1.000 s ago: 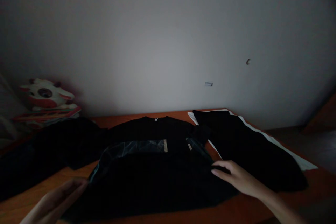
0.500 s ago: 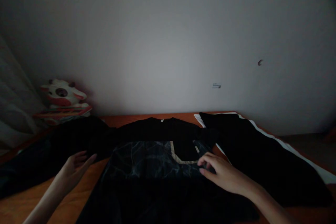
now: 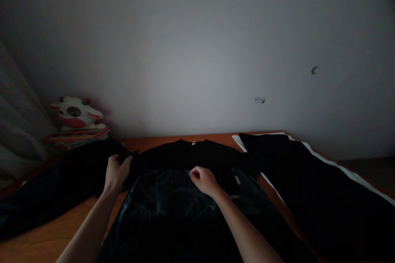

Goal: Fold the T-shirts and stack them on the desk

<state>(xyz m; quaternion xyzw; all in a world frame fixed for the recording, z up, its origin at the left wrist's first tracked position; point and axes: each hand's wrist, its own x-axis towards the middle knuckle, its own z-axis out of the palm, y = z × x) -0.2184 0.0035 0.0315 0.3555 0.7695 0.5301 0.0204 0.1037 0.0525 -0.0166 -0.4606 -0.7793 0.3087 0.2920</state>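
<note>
A black T-shirt (image 3: 191, 158) lies flat on the orange-brown table (image 3: 55, 238), collar toward the wall, its lower part folded up so a pale marbled print shows. My left hand (image 3: 115, 172) grips the shirt's left sleeve (image 3: 131, 157) near the shoulder, fingers curled round the cloth. My right hand (image 3: 203, 180) rests on the middle of the shirt at the folded edge, fingers pinched on the fabric. The room is dim and details are hard to make out.
A dark garment (image 3: 55, 181) lies heaped to the left. At the right a black garment lies on a white sheet (image 3: 311, 148). A red-and-white plush toy (image 3: 75, 117) sits on something flat at the back left by the grey wall.
My left hand has moved up from the table and taken hold of the left sleeve. My right hand has slid left from the shirt's right side to its middle.
</note>
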